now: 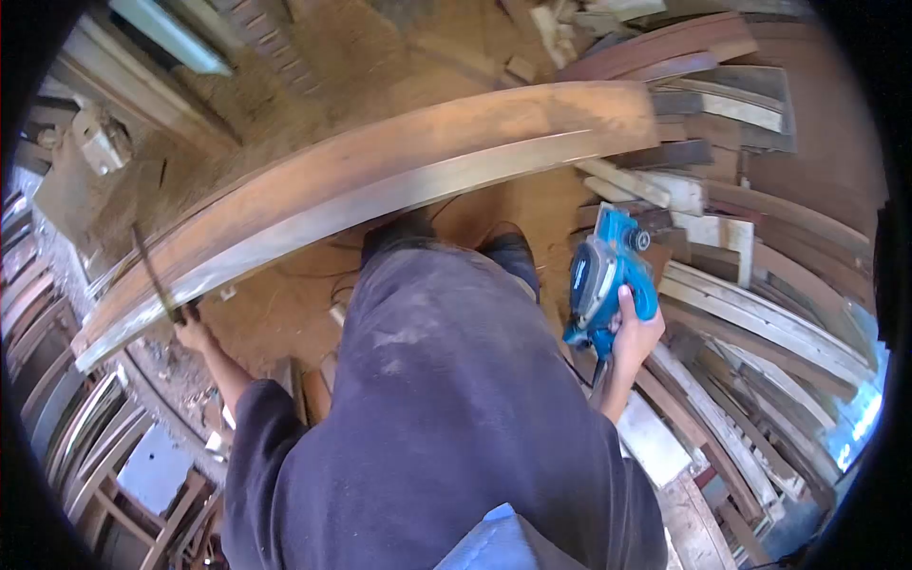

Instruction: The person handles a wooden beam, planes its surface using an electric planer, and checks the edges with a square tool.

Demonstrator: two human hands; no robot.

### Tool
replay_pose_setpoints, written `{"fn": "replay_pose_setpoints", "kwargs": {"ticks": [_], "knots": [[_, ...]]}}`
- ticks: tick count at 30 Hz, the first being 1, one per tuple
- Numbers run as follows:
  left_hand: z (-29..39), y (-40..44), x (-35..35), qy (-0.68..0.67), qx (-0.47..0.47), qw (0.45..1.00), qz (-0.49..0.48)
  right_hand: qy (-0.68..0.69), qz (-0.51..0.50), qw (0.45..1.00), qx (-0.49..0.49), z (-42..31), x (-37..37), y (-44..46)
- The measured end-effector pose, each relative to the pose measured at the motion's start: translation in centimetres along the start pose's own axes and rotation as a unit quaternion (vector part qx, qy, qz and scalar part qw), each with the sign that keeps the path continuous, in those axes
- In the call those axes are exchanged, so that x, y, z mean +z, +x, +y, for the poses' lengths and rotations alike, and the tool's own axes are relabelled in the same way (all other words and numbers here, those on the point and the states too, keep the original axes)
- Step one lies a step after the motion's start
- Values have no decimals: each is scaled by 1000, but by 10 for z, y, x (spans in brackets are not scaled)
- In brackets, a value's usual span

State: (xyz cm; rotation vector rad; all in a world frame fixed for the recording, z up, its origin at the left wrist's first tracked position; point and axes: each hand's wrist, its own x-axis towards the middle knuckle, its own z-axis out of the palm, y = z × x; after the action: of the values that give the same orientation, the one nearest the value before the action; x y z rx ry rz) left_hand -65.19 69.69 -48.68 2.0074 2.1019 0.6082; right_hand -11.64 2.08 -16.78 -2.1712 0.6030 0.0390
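Note:
My right hand (636, 332) grips the rear handle of a blue electric planer (604, 271), held off to the right side of my body. Its cord runs down past my wrist. On the left, the closed fingers of my left hand (195, 332) hold a long, thin, dark-bladed tool (155, 271), whose exact kind I cannot make out. The blade lies across or just above the left end of a long, thick wooden plank (380, 171). That plank spans the view in front of me, its near edge paler than its brown upper face.
Stacked boards and offcuts (760, 304) crowd the right side. More timber pieces (57, 380) stand at the left. Beams (142, 95) lie at the upper left. Dust covers the brown floor (399, 57), and cords (318, 275) lie near my feet.

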Motion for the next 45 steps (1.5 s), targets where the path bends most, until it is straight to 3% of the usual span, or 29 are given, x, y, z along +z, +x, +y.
{"fn": "replay_pose_setpoints", "kwargs": {"ticks": [3,4,5,7,9,12,13,14,15,17,18,19,21,23,24,25,26,29,32,35,37,38,40,41,44,45], "knots": [[62,-44,-6,-12,-50,995,80,71,20,997,-36,-8,-15,70],[129,-77,-28,81,-84,986,122,91,23,994,-48,-7,-18,97],[170,-108,-35,71,-87,987,119,99,34,993,-62,-4,-18,121],[243,-163,-48,-94,-34,964,247,104,45,990,-89,4,-14,172],[358,-239,-57,-302,-33,935,185,115,40,986,-110,14,-5,224],[516,-365,-64,-290,24,953,-82,97,9,988,-123,27,8,306],[557,-408,-69,-364,48,904,-221,87,-9,988,-124,31,9,330],[594,-456,-57,-363,107,885,-272,89,-28,987,-127,33,8,352],[620,-495,-59,-428,3,782,-453,112,-57,984,-128,36,2,358],[678,-575,-15,-368,102,744,-548,125,-101,980,-119,43,-12,381],[707,-613,1,-468,-73,609,-636,101,-106,981,-125,38,-18,382],[723,-640,35,-467,-67,575,-669,80,-112,981,-135,34,-25,388],[752,-681,99,-468,-50,569,-674,87,-152,976,-126,34,-41,400],[771,-730,191,-487,-139,557,-658,39,-186,971,-143,28,-61,419],[781,-729,195,-494,-144,563,-647,38,-199,968,-150,33,-60,434],[788,-728,200,-355,15,732,-582,7,-205,959,-196,42,-55,449],[795,-732,201,-184,170,842,-477,-26,-206,948,-240,46,-57,461],[790,-728,182,-152,145,851,-482,-94,-257,921,-277,6,-57,465],[742,-729,189,-153,148,844,-492,-118,-272,892,-340,5,-22,496],[690,-705,134,-247,22,773,-584,-112,-309,856,-399,5,29,528],[615,-704,131,-237,-29,786,-571,-178,-374,849,-328,4,58,547],[581,-706,118,-200,-71,828,-519,-160,-374,826,-391,17,75,564],[506,-720,95,-154,-159,881,-419,-141,-454,836,-276,-1,74,549],[469,-728,83,-145,-200,895,-371,-142,-461,829,-283,-1,75,551],[388,-759,31,-181,-357,876,-268,-125,-483,814,-296,3,80,556],[366,-771,25,-208,-403,861,-230,-178,-366,766,-498,-8,73,544]]}}
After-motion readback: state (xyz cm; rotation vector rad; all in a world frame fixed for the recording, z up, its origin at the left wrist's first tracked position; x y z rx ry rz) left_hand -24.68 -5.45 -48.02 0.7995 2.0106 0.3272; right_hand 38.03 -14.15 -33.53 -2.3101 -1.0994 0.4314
